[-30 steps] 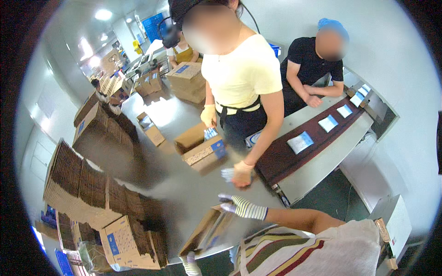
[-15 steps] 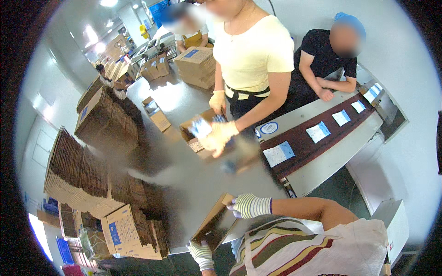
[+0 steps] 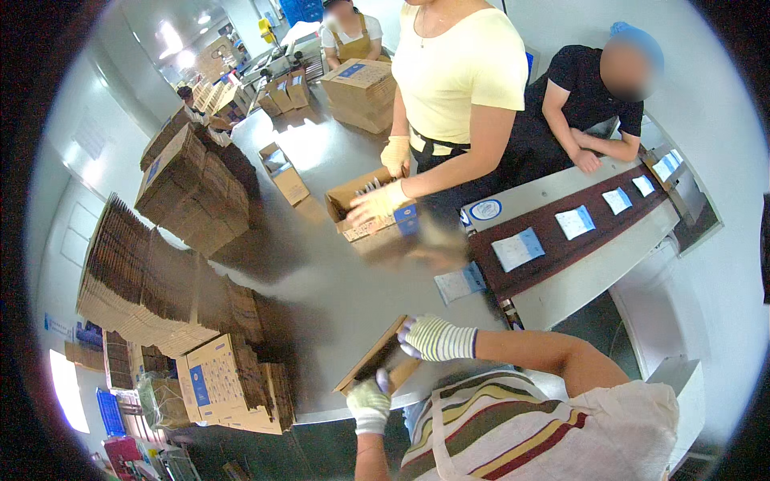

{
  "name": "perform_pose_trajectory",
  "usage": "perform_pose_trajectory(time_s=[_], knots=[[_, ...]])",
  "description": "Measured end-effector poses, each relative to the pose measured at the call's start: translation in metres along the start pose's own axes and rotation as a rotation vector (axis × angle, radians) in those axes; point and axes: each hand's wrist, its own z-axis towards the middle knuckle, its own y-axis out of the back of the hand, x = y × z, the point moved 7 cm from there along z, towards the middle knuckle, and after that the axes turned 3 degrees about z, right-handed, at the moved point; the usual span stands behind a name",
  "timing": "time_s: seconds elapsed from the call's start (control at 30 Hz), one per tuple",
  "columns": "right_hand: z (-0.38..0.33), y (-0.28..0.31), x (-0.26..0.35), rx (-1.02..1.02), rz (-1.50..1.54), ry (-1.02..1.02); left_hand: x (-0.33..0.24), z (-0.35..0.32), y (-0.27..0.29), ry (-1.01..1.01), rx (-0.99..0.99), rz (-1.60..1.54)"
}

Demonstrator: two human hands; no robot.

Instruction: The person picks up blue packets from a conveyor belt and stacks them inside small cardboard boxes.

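A small brown cardboard box [image 3: 375, 359] lies tilted at the near edge of the grey table [image 3: 321, 297]. My left hand [image 3: 370, 403], in a white knit glove, grips its near end. My right hand [image 3: 433, 337], in a striped glove, holds the box's far upper edge. Across the table a co-worker in a yellow top holds blue and white packets [image 3: 405, 218] with gloved hands over an open carton [image 3: 359, 200].
A dark conveyor belt [image 3: 561, 248] carrying white and blue packets runs off to the right, and a second person in black leans on it. Stacks of flat cartons [image 3: 152, 280] fill the left side. Several filled cartons [image 3: 361, 88] stand at the back.
My left hand has come up onto the near end of the box and my right hand has shifted slightly along its top. The co-worker's hands moved packets toward the open carton.
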Motion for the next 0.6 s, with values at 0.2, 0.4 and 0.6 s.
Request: perform_pose_trajectory(time_s=[0.2, 0.4, 0.6], knots=[[0.007, -0.009, 0.007, -0.109, -0.160, 0.064, -0.012, 0.029, -0.021, -0.125, -0.123, -0.056], [0.005, -0.018, 0.009, -0.189, -0.185, 0.082, -0.039, -0.008, -0.021, -0.310, -0.154, 0.020], [-0.009, 0.015, 0.012, -0.498, 0.103, 0.106, -0.021, 0.010, -0.030, -0.237, 0.078, -0.110]])
